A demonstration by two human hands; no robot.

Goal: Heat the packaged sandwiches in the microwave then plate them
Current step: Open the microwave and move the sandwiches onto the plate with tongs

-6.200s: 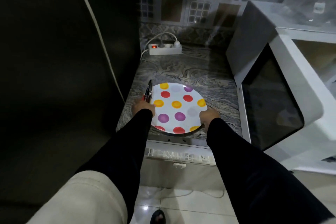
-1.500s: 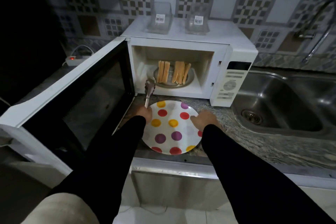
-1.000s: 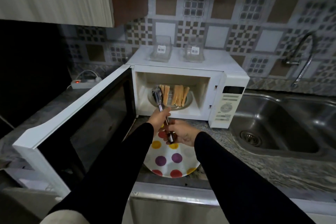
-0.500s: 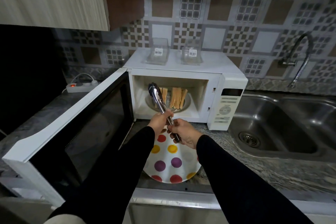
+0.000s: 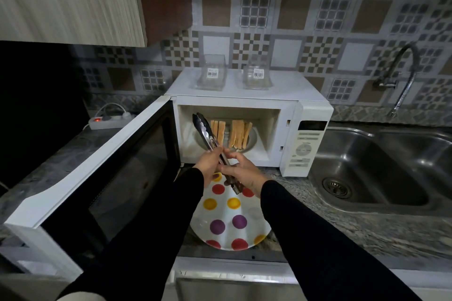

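A wall of patterned brown and grey tiles (image 5: 288, 10) runs behind the microwave (image 5: 249, 115), which stands on a grey stone table (image 5: 342, 230) with its door (image 5: 102, 178) swung wide open to the left. Inside the microwave, on the glass turntable (image 5: 253, 139), the sandwiches (image 5: 231, 133) stand upright on edge in two clusters, out of their packaging. On top of the microwave sit two clear plastic boxes (image 5: 212, 76) with barcode labels, side by side. In front of the microwave, both my hands are on a pair of metal tongs (image 5: 208, 139) whose tips point into the microwave's opening, just left of the sandwiches; the two arms of the tongs lie close together. My left hand (image 5: 208, 164) has its grip curled round the tongs partway along, and my right hand (image 5: 242, 173) pinches them nearer the handle end, with the thumb raised. Below my hands, just in front of the microwave, a white plate (image 5: 230, 217) with red, yellow and purple dots lies flat on the table near its front edge. To the right of the microwave is a steel sink (image 5: 381, 178) with a curved tap (image 5: 403, 73) above it. To the left of the microwave, past the door, a white power strip (image 5: 107, 122) shows a red light. A wooden cupboard (image 5: 73, 0) hangs above and left of the microwave.
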